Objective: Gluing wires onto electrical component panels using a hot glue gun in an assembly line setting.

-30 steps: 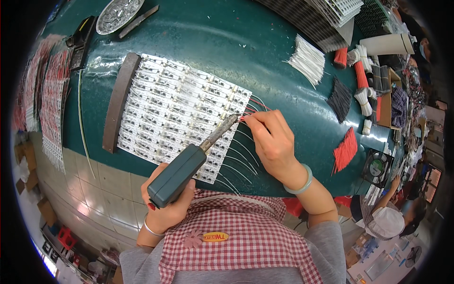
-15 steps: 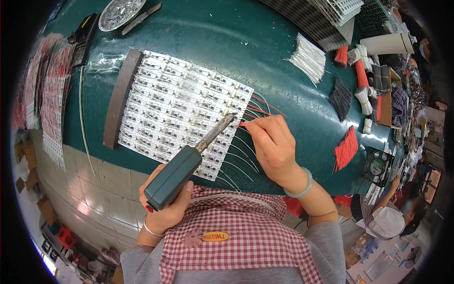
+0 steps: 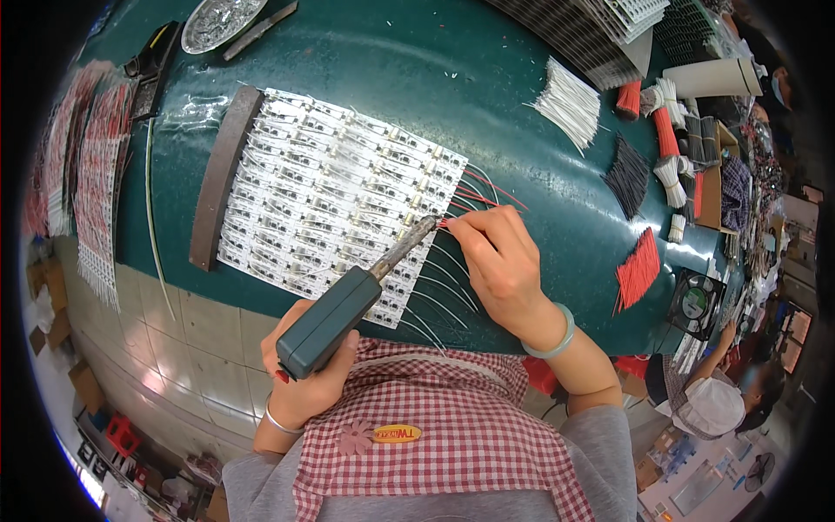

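My left hand [image 3: 306, 374] is closed around the green handle of a soldering iron [image 3: 326, 320]. Its metal tip meets the right edge of a white circuit board panel [image 3: 326, 187], just beside my right fingertips. My right hand [image 3: 500, 265] pinches a red wire [image 3: 443, 224] at that same edge. Along this edge, red wires [image 3: 477, 198] and white wires [image 3: 448, 287] stick out over the green table. Rows of small dark parts cover the panel, and a brown bar [image 3: 228, 178] lies along its left edge.
Bundles of white [image 3: 570, 104], black [image 3: 626, 177] and red wires [image 3: 637, 270] lie to the right, near a small black fan [image 3: 696, 304]. A metal dish [image 3: 217, 24] and a black stand [image 3: 155, 70] are at the far left. Wired panels [image 3: 100, 174] hang over the left edge. A co-worker [image 3: 713, 404] sits at right.
The soldering iron and my left hand have shifted slightly right, bringing the tip closer to my right fingertips. My right hand has barely moved.
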{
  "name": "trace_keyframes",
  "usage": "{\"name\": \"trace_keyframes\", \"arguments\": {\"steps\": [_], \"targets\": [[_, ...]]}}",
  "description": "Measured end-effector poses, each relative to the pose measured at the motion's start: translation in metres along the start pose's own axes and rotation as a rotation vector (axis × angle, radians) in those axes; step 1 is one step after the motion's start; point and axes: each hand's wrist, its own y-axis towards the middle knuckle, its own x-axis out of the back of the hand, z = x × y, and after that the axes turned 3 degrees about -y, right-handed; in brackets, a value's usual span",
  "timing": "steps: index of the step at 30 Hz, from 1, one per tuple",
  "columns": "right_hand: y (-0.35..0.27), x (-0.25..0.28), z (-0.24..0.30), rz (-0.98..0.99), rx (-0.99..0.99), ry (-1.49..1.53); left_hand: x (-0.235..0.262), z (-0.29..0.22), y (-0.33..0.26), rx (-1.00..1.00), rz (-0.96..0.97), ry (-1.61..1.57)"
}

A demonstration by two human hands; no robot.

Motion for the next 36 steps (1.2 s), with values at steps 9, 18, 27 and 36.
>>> {"name": "trace_keyframes", "arguments": {"steps": [9,18,27,36], "targets": [[0.001,0.000,0.001,0.011,0.004,-0.017,-0.001,0.003,-0.002,-0.011,-0.034,-0.014],[0.000,0.000,0.003,-0.026,0.002,-0.033,0.000,0.013,-0.015,0.063,-0.100,-0.092],[-0.007,0.001,0.013,-0.020,0.012,0.020,0.005,0.011,-0.018,0.051,-0.064,-0.062],[-0.009,-0.001,0.013,0.008,0.011,0.013,0.007,0.009,-0.018,0.056,-0.021,-0.073]]}}
